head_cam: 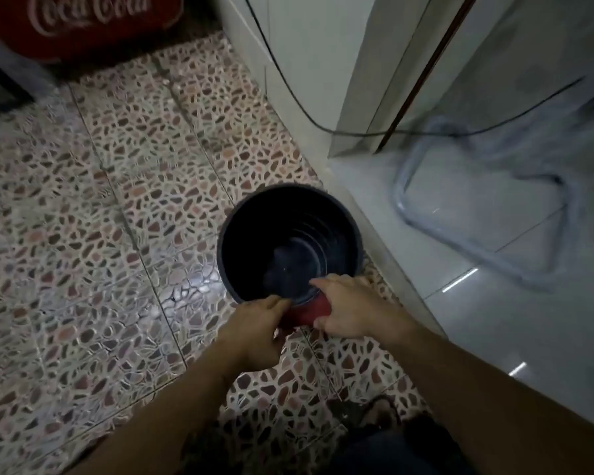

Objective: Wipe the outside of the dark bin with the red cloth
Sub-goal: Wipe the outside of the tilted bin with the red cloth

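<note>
From the head view, the dark bin (pixel 288 241) stands upright on the pebble-patterned floor (pixel 117 200), mouth up, long axis vertical, just beside a white step (pixel 408 269). My right hand (pixel 350 310) presses the red cloth (pixel 306 311) against its near wall; my left hand (pixel 258 323) pinches the cloth's edge, fingers closed. I should steady the rim and sweep around the wall.

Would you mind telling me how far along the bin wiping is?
Done: the cloth is fetched and sits against the bin at its near side. In hand: the left hand and right hand press it there. Left: the other sides; whether they are already wiped cannot be told.
</note>
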Demonstrator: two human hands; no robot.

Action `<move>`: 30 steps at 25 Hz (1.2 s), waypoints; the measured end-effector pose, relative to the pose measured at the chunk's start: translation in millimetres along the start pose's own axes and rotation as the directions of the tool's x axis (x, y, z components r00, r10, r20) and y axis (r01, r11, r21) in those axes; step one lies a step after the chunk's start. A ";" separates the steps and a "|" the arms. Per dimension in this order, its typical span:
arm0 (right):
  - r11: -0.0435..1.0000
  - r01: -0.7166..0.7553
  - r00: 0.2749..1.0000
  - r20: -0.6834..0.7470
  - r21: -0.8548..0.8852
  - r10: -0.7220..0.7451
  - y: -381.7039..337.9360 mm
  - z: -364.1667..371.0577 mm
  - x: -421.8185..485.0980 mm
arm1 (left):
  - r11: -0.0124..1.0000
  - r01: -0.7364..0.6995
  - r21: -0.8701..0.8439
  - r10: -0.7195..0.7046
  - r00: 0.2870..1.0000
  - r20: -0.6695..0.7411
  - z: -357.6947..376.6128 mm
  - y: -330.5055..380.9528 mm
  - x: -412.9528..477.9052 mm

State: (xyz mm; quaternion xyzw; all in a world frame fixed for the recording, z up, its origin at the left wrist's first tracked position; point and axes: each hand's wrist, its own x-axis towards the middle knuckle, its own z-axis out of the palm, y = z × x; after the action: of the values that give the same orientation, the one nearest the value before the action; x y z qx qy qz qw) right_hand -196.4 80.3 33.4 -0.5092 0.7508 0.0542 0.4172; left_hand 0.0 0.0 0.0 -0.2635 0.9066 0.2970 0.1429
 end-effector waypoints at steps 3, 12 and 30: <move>0.957 0.147 0.987 0.100 -0.250 -0.125 12.9 29.6 33.4 | 0.987 -0.120 0.105 0.129 0.988 -0.086 32.0 -25.4 26.1; 0.961 0.203 0.979 0.045 -0.187 -0.198 4.4 26.7 30.6 | 0.933 -0.307 0.186 0.356 0.859 -0.367 56.9 -50.1 28.6; 0.832 0.081 0.637 -0.671 0.548 0.379 60.6 26.6 -73.5 | 0.978 -0.208 -0.004 0.146 0.703 -0.696 26.1 15.5 1.0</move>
State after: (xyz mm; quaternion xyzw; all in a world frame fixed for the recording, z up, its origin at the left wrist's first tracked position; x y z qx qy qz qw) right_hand -220.6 175.4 45.5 -0.2812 0.8799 -0.3370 0.1822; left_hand -6.8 26.2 -13.6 -0.2726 0.9021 0.2265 -0.2463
